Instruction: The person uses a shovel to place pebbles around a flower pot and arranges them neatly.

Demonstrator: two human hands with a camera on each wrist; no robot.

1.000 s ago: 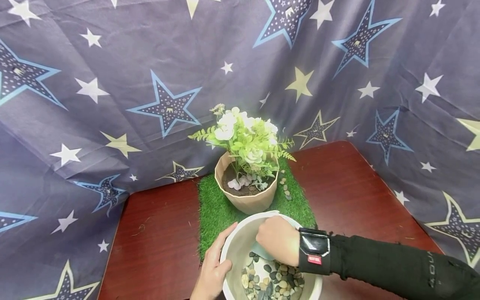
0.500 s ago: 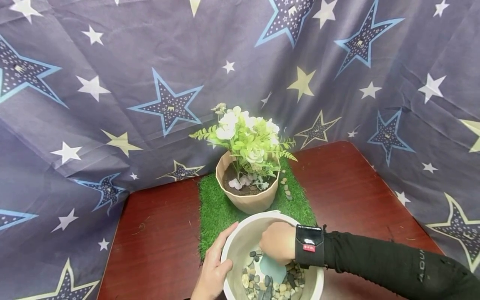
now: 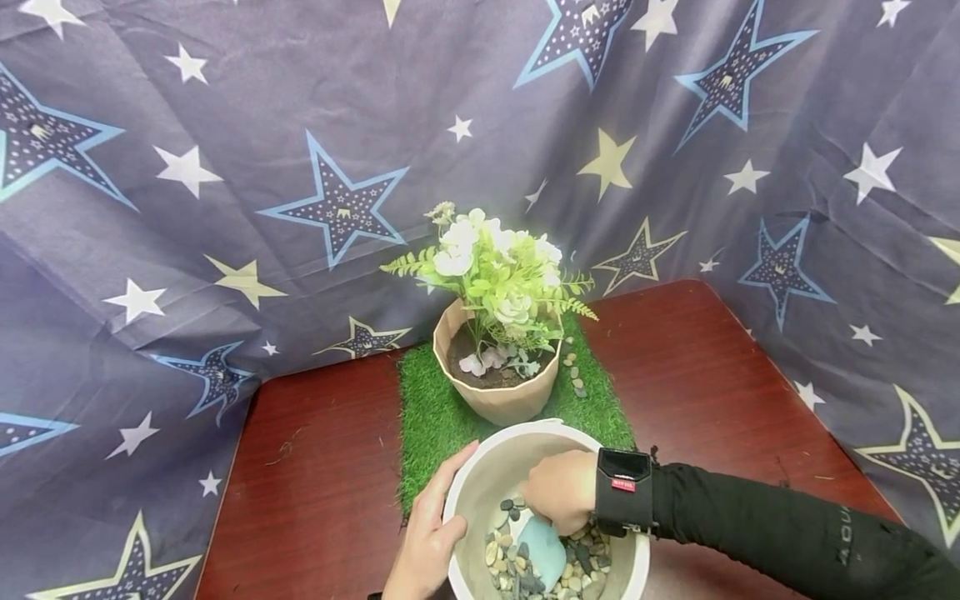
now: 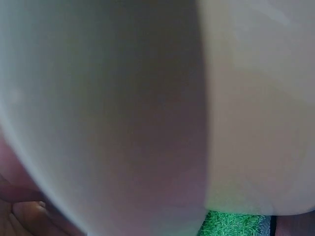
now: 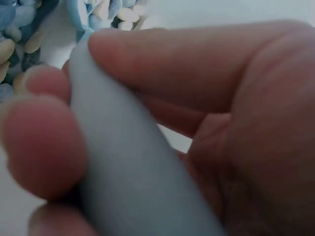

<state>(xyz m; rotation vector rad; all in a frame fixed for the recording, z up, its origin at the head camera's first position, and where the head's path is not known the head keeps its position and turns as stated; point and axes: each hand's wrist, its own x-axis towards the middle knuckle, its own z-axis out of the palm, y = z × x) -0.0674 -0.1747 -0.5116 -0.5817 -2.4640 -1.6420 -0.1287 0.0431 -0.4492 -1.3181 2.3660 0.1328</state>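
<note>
A white bucket [image 3: 491,475] stands at the front of the table, with several mixed pebbles [image 3: 498,554] on its bottom. My left hand [image 3: 426,533] grips the bucket's left side, thumb at the rim. In the left wrist view the blurred bucket wall [image 4: 123,108] hides most of that hand. Inside the bucket, my right hand [image 3: 564,492] holds a small light-blue shovel [image 3: 543,552], its blade down among the pebbles. The right wrist view shows thumb and fingers around the pale shovel handle [image 5: 123,147]. Part of the blade is hidden there.
Behind the bucket, a beige flowerpot [image 3: 498,404] with white flowers [image 3: 480,242] and soil stands on an artificial grass mat [image 3: 427,425]. A short row of pebbles [image 3: 576,373] lies right of the pot. A star-patterned cloth [image 3: 465,75] hangs behind the red-brown table [image 3: 315,467].
The shovel blade, mostly hidden by my right hand at first, has come into view and moved toward the front of the bucket among the pebbles. My left hand keeps its place on the bucket.
</note>
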